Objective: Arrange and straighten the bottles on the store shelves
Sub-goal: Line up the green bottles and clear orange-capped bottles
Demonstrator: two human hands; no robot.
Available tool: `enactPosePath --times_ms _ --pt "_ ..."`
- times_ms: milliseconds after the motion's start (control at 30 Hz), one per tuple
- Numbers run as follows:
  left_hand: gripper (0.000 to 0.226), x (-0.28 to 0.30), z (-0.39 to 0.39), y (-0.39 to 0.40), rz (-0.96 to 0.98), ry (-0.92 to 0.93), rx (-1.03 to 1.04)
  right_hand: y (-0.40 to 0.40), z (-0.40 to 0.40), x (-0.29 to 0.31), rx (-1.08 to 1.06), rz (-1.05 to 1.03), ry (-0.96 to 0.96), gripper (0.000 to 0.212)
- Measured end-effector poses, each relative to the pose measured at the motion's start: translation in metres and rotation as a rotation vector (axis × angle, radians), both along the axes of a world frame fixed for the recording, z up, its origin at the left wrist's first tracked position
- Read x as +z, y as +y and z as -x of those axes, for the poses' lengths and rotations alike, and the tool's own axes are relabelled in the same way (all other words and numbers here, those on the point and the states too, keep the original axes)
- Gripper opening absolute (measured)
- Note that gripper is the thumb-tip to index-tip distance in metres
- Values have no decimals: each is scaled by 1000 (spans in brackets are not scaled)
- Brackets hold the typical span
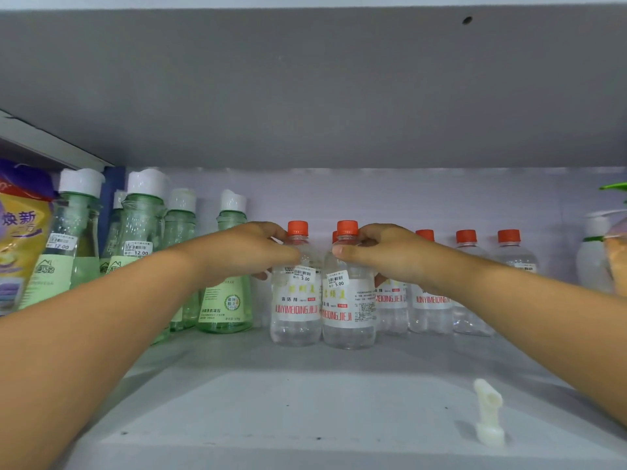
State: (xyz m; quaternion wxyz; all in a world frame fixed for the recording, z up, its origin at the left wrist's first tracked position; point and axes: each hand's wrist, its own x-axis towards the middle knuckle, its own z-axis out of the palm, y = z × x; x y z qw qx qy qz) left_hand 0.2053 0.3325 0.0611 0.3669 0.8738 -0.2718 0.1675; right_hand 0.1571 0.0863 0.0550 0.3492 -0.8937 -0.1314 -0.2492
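A: Both hands are in on the shelf (305,395) now. The left hand (251,249) is curled round the shoulder of a clear bottle (296,310) with a red cap, and the right hand (383,251) pinches the neck of the bottle beside it (349,313).

B: High grips, just under the caps. Why there?

A: Likely for turning them so the labels face front. The two stand upright, touching, ahead of the row (468,286) behind.

B: And the green bottles (224,293) on the left?

A: Untouched. A small white clip (488,415) sits near the front edge, well apart.
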Motion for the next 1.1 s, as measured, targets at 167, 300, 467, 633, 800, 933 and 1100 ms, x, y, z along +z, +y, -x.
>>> enactPosePath --times_ms 167,300,467,633,800,933,1100 --pt "71 -3 6 1 -42 -83 58 0 0 5 19 -17 29 31" --pt "58 -7 1 -6 8 -59 -5 -2 1 7 7 13 60 17" --pt "77 -5 -1 6 51 60 -159 0 3 5 11 20 79 37" --pt "55 -5 -3 6 118 126 -146 -4 3 5 19 -3 109 45" --pt "32 -6 0 7 163 160 -178 -2 0 3 -34 13 75 68" --pt "27 -7 5 7 171 205 -190 -1 0 1 -39 24 58 63" --pt "38 -6 5 6 180 241 -177 -1 2 1 -59 46 60 69"
